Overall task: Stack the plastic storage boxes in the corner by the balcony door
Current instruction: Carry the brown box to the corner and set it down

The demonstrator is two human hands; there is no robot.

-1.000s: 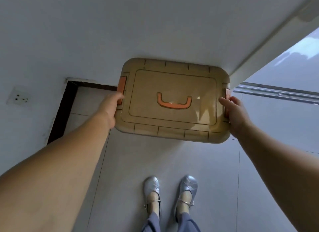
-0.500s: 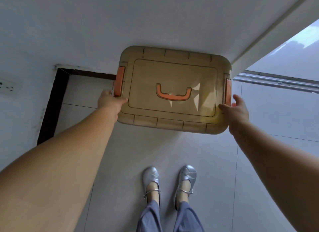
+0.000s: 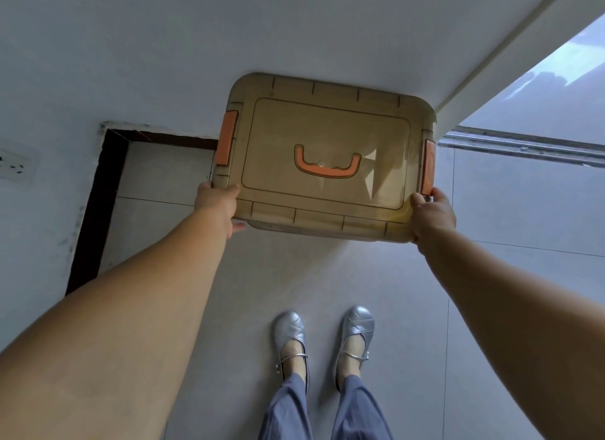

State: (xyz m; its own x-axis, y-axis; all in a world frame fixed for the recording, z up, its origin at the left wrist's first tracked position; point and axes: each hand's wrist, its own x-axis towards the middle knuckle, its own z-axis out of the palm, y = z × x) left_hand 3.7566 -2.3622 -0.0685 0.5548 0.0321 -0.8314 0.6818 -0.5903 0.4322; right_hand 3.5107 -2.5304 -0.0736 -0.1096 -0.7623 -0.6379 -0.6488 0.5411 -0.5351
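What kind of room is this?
Probably a home, in a corner by a sliding balcony door: a tiled floor, a white wall with a socket, and a door track. Both hands hold a plastic box.

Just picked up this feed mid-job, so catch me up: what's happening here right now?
A person is handling a tan translucent storage box with an orange lid handle and orange side latches. The left hand and right hand grip its near corners. The box sits against the white wall, in the corner beside the sliding door track. Whether another box lies underneath cannot be told. The person's silver shoes stand on the tiled floor just behind it.
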